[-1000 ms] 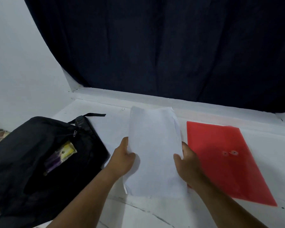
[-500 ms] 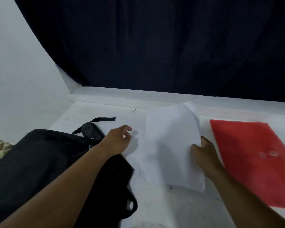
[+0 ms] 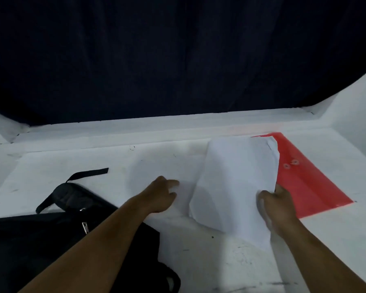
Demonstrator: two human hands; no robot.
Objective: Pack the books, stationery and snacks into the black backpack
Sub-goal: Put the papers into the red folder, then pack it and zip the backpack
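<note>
Only one view here, the head cam, so that's all I've got to go on.

My right hand [image 3: 273, 205] is clamped on the near right edge of a stack of white paper sheets [image 3: 235, 187], thumb on top and the other digits tucked under where I can't see them. The stack is lifted and bowed, long axis running from about 6 to 12 o'clock, and its far right corner hangs over the edge of the red plastic envelope folder [image 3: 311, 187], which lies flat on the white tabletop [image 3: 51, 170] at roughly 2 o'clock from that hand.

My left hand [image 3: 159, 193] holds nothing: it's loose and uncurled, fingertips pointing toward the paper's left edge, just beside it but not touching as far as I can tell.

The black backpack [image 3: 30, 246] sits down at 8 o'clock in the frame, partly under my left forearm, with a strap end [image 3: 89, 173] trailing out across the tabletop. I can't make out its opening from here.

The bit that matters: the paper sits at about 3 o'clock from the free left hand and well right of the backpack, so the sheets have to travel toward 8 or 9 o'clock. I'd guess the left hand, being nearer the bag, should hold it open while the right feeds the paper in lengthwise.
</note>
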